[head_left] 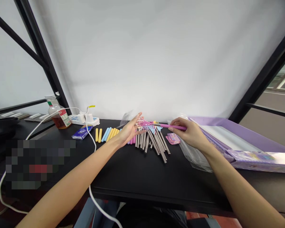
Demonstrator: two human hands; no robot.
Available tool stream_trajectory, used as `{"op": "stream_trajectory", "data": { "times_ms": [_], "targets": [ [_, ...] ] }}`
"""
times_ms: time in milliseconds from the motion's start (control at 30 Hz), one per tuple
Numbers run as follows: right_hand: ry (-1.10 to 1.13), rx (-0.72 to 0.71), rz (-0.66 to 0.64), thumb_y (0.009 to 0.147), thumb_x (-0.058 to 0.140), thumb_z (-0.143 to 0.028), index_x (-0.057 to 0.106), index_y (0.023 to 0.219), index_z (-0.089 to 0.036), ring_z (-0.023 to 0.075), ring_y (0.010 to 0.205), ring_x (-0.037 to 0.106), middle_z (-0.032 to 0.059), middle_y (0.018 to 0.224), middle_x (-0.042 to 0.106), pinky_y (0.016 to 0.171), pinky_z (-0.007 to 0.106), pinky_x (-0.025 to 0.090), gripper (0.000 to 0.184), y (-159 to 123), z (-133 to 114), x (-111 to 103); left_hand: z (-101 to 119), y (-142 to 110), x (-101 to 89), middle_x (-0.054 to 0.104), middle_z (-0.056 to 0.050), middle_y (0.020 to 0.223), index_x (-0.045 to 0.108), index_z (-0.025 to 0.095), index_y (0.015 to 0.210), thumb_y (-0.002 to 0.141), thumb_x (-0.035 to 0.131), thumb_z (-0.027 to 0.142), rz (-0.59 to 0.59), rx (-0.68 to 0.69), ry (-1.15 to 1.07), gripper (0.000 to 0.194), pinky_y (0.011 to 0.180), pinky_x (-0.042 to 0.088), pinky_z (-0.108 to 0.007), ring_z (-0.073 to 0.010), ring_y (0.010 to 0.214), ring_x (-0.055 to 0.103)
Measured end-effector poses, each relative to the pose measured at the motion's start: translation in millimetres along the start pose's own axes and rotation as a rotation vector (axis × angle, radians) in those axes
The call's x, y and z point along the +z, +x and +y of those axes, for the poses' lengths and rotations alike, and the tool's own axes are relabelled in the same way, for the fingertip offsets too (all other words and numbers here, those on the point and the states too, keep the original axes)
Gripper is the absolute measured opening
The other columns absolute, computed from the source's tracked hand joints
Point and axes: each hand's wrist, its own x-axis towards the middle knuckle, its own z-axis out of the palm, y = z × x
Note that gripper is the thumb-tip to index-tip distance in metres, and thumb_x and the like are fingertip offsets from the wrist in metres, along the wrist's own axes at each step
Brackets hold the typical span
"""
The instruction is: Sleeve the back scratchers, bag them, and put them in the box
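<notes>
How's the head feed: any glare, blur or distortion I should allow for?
Head view: fairly even light, with faint soft shadows on the pale wall; also head view: shine on the clear plastic bag, fine detail where the left hand meets the pink stick looks soft, the black posts lean outward, suggesting wide-angle distortion, and pixelation hides part of the lower left.

A matte black tabletop stands against a plain white wall. Towards the left, a clear bottle with a red-and-white label, part-filled with amber-brown liquid, stands upright beside a white plastic power strip. Just in front of the strip lies a shiny dark-blue packet. A thin white cable runs from the strip over the table's front edge. Sloping black metal posts flank the scene; reddish flooring shows below.
</notes>
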Motion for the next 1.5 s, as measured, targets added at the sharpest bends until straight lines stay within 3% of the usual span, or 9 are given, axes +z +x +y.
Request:
{"op": "stream_trajectory", "data": {
  "times_ms": [167,367,567,733,933,1100,1333,1500],
  "targets": [
    [0.061,0.014,-0.033,0.089,0.064,-0.047,0.065,0.096,-0.021,0.0207,0.071,0.064,0.0042,0.078,0.070,0.066,0.034,0.046,0.027,-1.4,-1.9,7.5,-1.4,-1.2,0.9,0.012,0.000,0.167,0.023,0.039,0.157,0.102,0.042,0.048,-0.023,-0.027,0.000,0.059,0.110,0.046,-0.042,-0.0253,0.144,0.039],
    [0.031,0.009,-0.034,0.086,0.066,-0.046,0.069,0.094,-0.021,0.0226,0.078,0.066,0.0058,0.087,0.073,0.068,0.034,0.048,0.026,0.5,0.4,-0.7,-3.9,2.5,-1.1,0.026,-0.007,0.164,0.025,0.028,0.158,0.102,0.039,0.050,0.031,-0.004,0.058,0.062,0.107,0.049,-0.044,-0.0280,0.145,0.036],
    [0.011,0.040,0.042,0.085,0.068,-0.046,0.070,0.093,-0.022,0.0242,0.082,0.067,0.0066,0.091,0.073,0.072,0.037,0.051,0.026,0.9,2.0,-5.6,-2.2,2.4,-5.6,0.001,0.003,0.168,0.023,0.035,0.158,0.100,0.041,0.056,0.028,-0.043,0.096,0.065,0.102,0.053,-0.042,-0.0323,0.152,0.018],
    [0.040,0.066,0.017,0.087,0.066,-0.053,0.069,0.095,-0.021,0.0247,0.078,0.067,0.0078,0.086,0.072,0.068,0.038,0.051,0.033,-0.3,-3.3,-0.7,-0.5,-1.0,-1.5,-0.007,0.002,0.168,0.016,0.041,0.158,0.100,0.041,0.055,-0.053,-0.038,0.077,0.065,0.107,0.047,-0.044,-0.0309,0.149,0.028],
    [0.302,0.087,-0.164,0.087,0.066,-0.055,0.064,0.097,-0.019,0.0224,0.082,0.065,0.0088,0.091,0.069,0.070,0.035,0.053,0.038,-3.7,-10.2,15.5,-9.8,-3.8,3.1,0.008,0.002,0.168,0.029,0.043,0.155,0.101,0.037,0.055,-0.159,0.008,0.137,0.055,0.112,0.041,-0.046,-0.0293,0.149,0.027],
    [0.484,0.153,-0.143,0.086,0.069,-0.049,0.055,0.102,-0.022,0.0172,0.078,0.061,0.0069,0.106,0.060,0.059,0.029,0.052,0.035,-6.6,-10.8,23.2,-15.3,-6.5,6.5,0.017,0.004,0.166,0.041,0.042,0.149,0.102,0.035,0.056,-0.312,-0.015,0.154,0.050,0.113,0.039,-0.047,-0.0292,0.149,0.027],
    [0.610,0.156,-0.156,0.083,0.073,-0.044,0.049,0.120,-0.026,0.0213,0.099,0.062,0.0085,0.120,0.054,0.075,0.033,0.055,0.047,-7.1,-9.0,21.6,-10.7,-8.1,7.6,0.021,0.003,0.166,0.047,0.040,0.146,0.102,0.028,0.057,-0.399,-0.011,0.148,0.051,0.114,0.037,-0.050,-0.0303,0.149,0.026],
    [0.603,0.084,-0.140,0.085,0.072,-0.044,0.052,0.118,-0.025,0.0212,0.102,0.061,0.0055,0.103,0.060,0.089,0.037,0.052,0.044,-6.0,-13.5,30.2,-13.1,-9.8,11.4,0.021,0.000,0.166,0.042,0.040,0.149,0.101,0.032,0.059,-0.423,-0.074,0.148,0.053,0.113,0.037,-0.051,-0.0309,0.146,0.033]
  ]
}}
